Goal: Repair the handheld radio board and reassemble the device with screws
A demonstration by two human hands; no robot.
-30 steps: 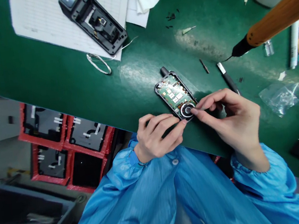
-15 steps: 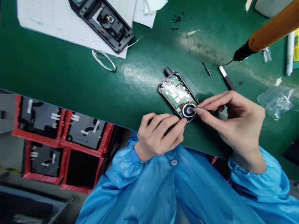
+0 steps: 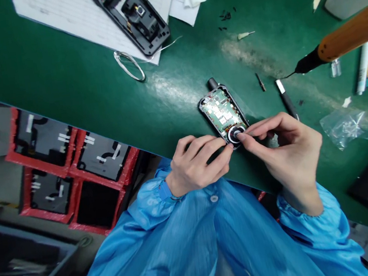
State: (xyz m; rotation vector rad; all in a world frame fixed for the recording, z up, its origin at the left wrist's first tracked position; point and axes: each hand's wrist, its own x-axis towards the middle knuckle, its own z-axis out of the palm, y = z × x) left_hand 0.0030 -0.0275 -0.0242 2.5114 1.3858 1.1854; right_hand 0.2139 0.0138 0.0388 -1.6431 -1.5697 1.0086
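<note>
An opened handheld radio (image 3: pixel 222 108) lies at the table's near edge, its green circuit board facing up and a stubby antenna (image 3: pixel 212 83) at its far end. Set in its near end is a round black speaker (image 3: pixel 234 135) with a pale ring. The fingertips of my left hand (image 3: pixel 198 161) are closed against the radio's lower left edge. Thumb and index finger of my right hand (image 3: pixel 285 147) pinch at the speaker's right side, covering part of it. Whether the speaker is lifted there, I cannot tell.
Beyond lie a black housing (image 3: pixel 141 21) on paper sheets (image 3: pixel 63 22) and a wire coil (image 3: pixel 130 67). A wooden-handled tool (image 3: pixel 344 40) points in from the right, above a black-handled tool (image 3: pixel 286 97). A plastic bag (image 3: pixel 343 128) lies right; red-wrapped panels (image 3: pixel 73 170) stand below left.
My right thumb and finger have moved slightly inward over the speaker. My left hand keeps its place on the radio's edge. The whole view has shifted a little.
</note>
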